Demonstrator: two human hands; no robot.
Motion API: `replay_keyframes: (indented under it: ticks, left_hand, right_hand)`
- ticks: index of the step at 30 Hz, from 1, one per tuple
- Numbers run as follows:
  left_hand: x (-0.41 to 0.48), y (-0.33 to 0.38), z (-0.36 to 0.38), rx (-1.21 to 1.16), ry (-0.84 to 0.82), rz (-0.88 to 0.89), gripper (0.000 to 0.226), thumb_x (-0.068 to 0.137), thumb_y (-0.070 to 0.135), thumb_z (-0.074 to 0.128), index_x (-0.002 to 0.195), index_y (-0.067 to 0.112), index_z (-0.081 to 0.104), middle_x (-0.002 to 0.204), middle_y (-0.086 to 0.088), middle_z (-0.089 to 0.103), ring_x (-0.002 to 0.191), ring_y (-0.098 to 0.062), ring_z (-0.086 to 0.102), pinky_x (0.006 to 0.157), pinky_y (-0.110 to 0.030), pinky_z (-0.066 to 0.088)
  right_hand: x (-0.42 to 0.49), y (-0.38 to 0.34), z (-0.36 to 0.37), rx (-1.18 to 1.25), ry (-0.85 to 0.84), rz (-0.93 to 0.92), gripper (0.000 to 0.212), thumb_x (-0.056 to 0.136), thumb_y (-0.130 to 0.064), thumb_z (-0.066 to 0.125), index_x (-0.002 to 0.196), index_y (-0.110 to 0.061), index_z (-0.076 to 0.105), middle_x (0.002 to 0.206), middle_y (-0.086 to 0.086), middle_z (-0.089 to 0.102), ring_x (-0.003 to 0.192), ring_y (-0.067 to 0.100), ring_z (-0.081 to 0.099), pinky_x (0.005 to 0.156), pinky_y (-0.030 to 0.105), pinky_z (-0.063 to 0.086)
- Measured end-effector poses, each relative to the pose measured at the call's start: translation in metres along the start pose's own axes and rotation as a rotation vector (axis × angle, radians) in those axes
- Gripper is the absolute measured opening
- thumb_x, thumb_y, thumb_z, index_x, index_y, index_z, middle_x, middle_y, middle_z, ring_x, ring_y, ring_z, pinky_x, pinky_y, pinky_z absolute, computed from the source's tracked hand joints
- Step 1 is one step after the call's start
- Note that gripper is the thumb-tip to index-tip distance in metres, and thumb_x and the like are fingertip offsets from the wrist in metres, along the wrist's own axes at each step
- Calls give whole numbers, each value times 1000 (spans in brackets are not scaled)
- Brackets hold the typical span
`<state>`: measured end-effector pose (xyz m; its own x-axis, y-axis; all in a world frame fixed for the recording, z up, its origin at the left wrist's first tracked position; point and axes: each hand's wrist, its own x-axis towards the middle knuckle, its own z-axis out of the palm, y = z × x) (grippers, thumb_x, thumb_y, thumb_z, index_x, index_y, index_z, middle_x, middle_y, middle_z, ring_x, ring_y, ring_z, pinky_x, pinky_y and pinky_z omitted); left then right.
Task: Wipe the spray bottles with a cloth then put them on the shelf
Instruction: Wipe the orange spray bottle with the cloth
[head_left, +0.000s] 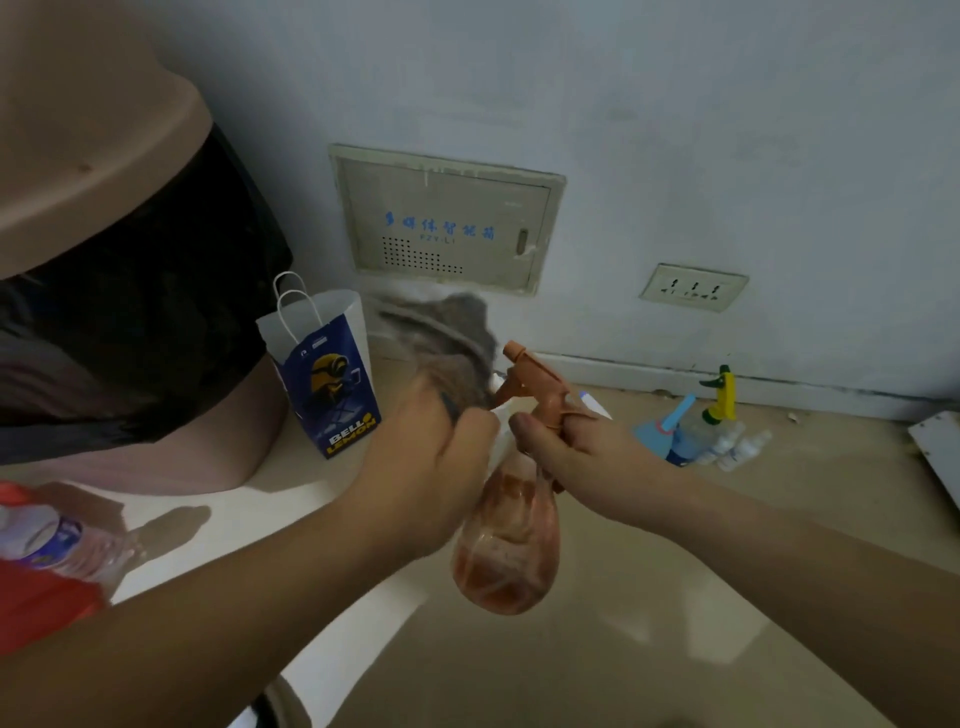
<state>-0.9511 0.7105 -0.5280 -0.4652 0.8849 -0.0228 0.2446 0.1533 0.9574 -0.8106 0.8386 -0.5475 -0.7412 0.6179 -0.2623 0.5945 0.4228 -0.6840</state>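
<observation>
The orange spray bottle (506, 540) hangs at the frame's centre, and the right hand (582, 441) has its fingers curled round the neck. The left hand (431, 462) clutches a blurred grey cloth (447, 343) just beside the sprayer head. A paper bag (327, 374) stands on the floor left of centre.

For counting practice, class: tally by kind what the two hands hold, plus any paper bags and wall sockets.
spray bottle: 1, orange, held by the right hand
cloth: 1, held by the left hand
paper bag: 1
wall socket: 1
Total: 4
</observation>
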Motion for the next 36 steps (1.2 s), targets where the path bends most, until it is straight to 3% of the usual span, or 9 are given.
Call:
replay_keyframes:
  ticks: [3, 6, 8, 12, 20, 26, 29, 33, 36]
  left_hand:
    - [-2, 3, 12, 84, -73, 72, 17, 85, 31, 49, 98, 39, 54, 98, 6, 56, 94, -13, 57, 84, -42, 52]
    - [-2, 5, 23, 23, -116, 85, 27, 89, 29, 47, 112, 29, 60, 109, 7, 60, 106, -11, 57, 93, -40, 51]
    - [-3, 7, 27, 20, -130, 89, 25, 89, 31, 45, 109, 30, 61, 110, 7, 61, 105, -9, 57, 94, -38, 50]
    - [-4, 6, 29, 34, -183, 100, 20, 91, 36, 44, 103, 40, 59, 112, 13, 60, 108, -8, 57, 99, -40, 49]
    - [-13, -1, 10, -78, -321, 20, 25, 92, 24, 47, 71, 11, 52, 62, 4, 52, 59, -18, 49, 59, -38, 43]
    - [4, -3, -1, -429, 269, -564, 26, 98, 23, 52, 79, 15, 68, 83, -11, 76, 82, -27, 69, 67, -33, 51]
    - [15, -2, -9, -557, 421, -610, 31, 97, 30, 51, 84, 12, 72, 80, -12, 78, 80, -31, 71, 67, -31, 51]
    - [2, -3, 7, -302, 54, -436, 14, 98, 26, 55, 87, 20, 61, 80, -4, 66, 74, -20, 61, 67, -30, 49]
    - [-3, -16, 15, -111, -274, -276, 26, 83, 46, 52, 90, 23, 64, 88, 0, 70, 93, -26, 65, 90, -45, 53]
  right_hand:
    - [1, -7, 1, 46, -43, -86, 18, 104, -48, 49, 94, -34, 54, 86, -29, 67, 77, -6, 63, 74, 22, 55]
    - [2, -9, 1, 68, -39, -162, 45, 85, -51, 49, 110, -16, 61, 71, -23, 64, 64, 0, 60, 64, 31, 52]
    - [3, -8, -2, 41, -75, -163, 30, 88, -30, 52, 115, -19, 59, 69, -17, 59, 60, -5, 58, 62, 22, 43]
    - [2, -10, -6, -117, -155, -113, 33, 92, 4, 51, 67, -17, 48, 63, 1, 56, 61, 16, 60, 58, 39, 49]
    - [2, -1, -20, -66, -67, -79, 26, 106, -21, 53, 83, -9, 54, 70, 5, 60, 49, 3, 55, 47, 14, 44]
    - [-1, 8, -18, -3, -91, -80, 37, 105, -41, 55, 92, -7, 63, 75, 8, 67, 62, 6, 63, 60, 18, 54]
    - [0, 10, -19, 115, -62, -67, 38, 100, -49, 58, 90, -13, 65, 74, 6, 69, 66, 13, 69, 64, 29, 59]
    - [2, 10, -19, 272, -54, -61, 47, 89, -60, 58, 97, -14, 66, 87, 16, 71, 80, 34, 72, 68, 41, 62]
    - [6, 14, -16, 337, -29, -29, 42, 98, -52, 55, 95, -11, 65, 84, 19, 71, 74, 31, 70, 72, 47, 61]
